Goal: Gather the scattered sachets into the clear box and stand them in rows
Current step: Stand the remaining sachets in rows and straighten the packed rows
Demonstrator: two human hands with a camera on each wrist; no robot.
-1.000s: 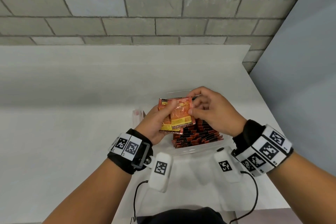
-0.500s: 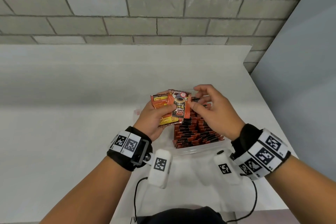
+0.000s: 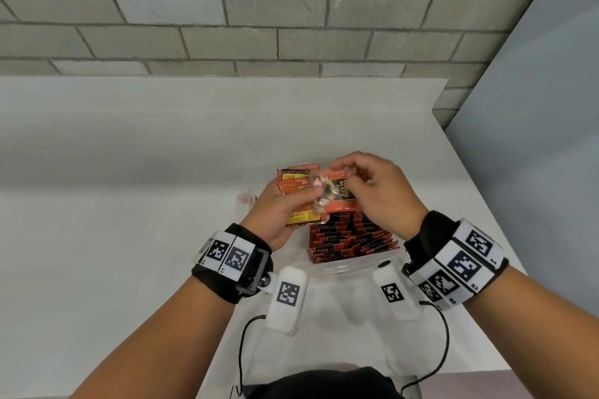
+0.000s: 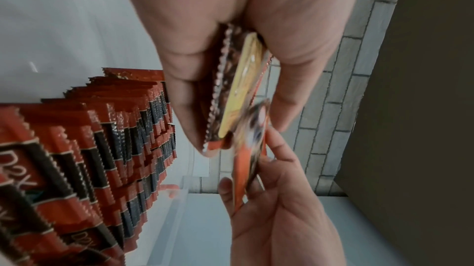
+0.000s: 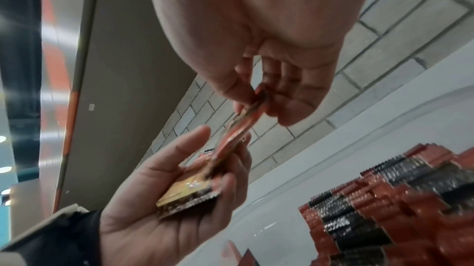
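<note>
My left hand (image 3: 285,201) grips a small stack of orange sachets (image 3: 291,185) between thumb and fingers, held above the clear box (image 3: 350,269). In the left wrist view the stack of sachets (image 4: 231,92) shows edge-on in the grip. My right hand (image 3: 366,191) pinches one blurred sachet (image 3: 334,193) at the front of the stack; in the right wrist view that sachet (image 5: 241,126) is nipped between thumb and fingertips. Rows of red-and-black sachets (image 3: 350,241) stand upright in the box (image 5: 269,219), also seen as rows of sachets (image 4: 107,148) from the left wrist.
The box sits on a white table (image 3: 129,204) near its right edge. A grey brick wall (image 3: 259,10) runs behind, and a grey panel (image 3: 534,139) stands to the right. A small clear item with a red mark (image 3: 244,201) lies left of the box.
My right hand has turned the front sachet and is drawing it off the stack; it is now motion-blurred. Both hands have stayed above the box.
</note>
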